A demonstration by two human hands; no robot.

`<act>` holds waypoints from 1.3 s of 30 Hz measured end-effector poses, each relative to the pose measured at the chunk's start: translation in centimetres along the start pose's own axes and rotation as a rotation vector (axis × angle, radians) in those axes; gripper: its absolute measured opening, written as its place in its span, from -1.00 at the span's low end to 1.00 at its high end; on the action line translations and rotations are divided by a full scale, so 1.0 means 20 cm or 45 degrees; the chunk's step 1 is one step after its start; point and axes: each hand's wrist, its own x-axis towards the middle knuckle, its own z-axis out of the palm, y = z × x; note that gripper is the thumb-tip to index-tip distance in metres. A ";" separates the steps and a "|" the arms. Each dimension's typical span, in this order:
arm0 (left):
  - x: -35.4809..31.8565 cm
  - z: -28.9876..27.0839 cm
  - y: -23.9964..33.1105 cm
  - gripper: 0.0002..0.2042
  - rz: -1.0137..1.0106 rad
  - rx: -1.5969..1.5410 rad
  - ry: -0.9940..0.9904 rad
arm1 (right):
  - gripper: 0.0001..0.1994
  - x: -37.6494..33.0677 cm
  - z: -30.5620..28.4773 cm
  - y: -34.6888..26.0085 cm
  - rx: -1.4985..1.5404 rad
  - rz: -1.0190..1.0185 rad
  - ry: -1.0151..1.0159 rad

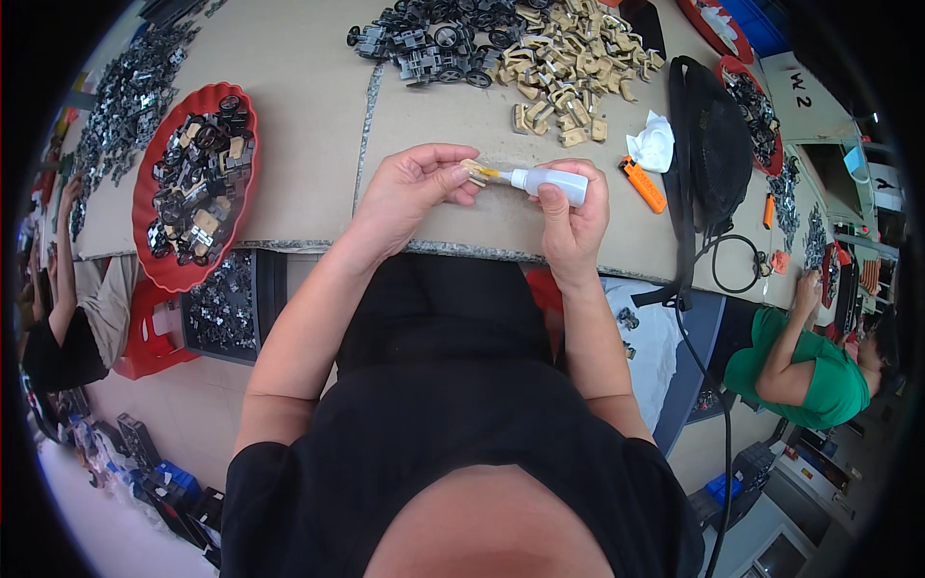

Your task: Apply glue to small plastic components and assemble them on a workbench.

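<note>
Over the table's near edge, my left hand (414, 193) pinches a small tan plastic part (474, 171) between thumb and fingertips. My right hand (576, 214) is wrapped round a small white squeeze bottle (559, 183), held on its side. Its thin nozzle, with a yellowish tip, points left and meets the tan part or lies very close to it; I cannot tell if they touch. Beyond my hands lies a heap of tan plastic parts (578, 72). Beside that heap on the left is a pile of black and grey wheeled toy pieces (434, 43).
A red scalloped basket (249, 159) of mixed parts stands at the left edge. To the right are an orange lighter (643, 185), crumpled tissue (651, 144) and a black bag (718, 144) with a cable. Co-workers sit at both sides, one in a green shirt (809, 371).
</note>
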 end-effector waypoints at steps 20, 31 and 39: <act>0.00 -0.01 0.00 -0.73 0.005 -0.015 -0.024 | -0.74 -0.01 0.00 0.03 -0.268 -0.256 0.039; 0.00 -0.02 -0.01 -0.74 0.011 -0.025 -0.022 | -0.75 0.00 -0.01 0.02 -0.269 -0.279 0.049; 0.00 -0.01 0.00 -0.75 -0.007 -0.038 0.006 | -0.74 -0.01 -0.01 0.01 -0.275 -0.259 0.035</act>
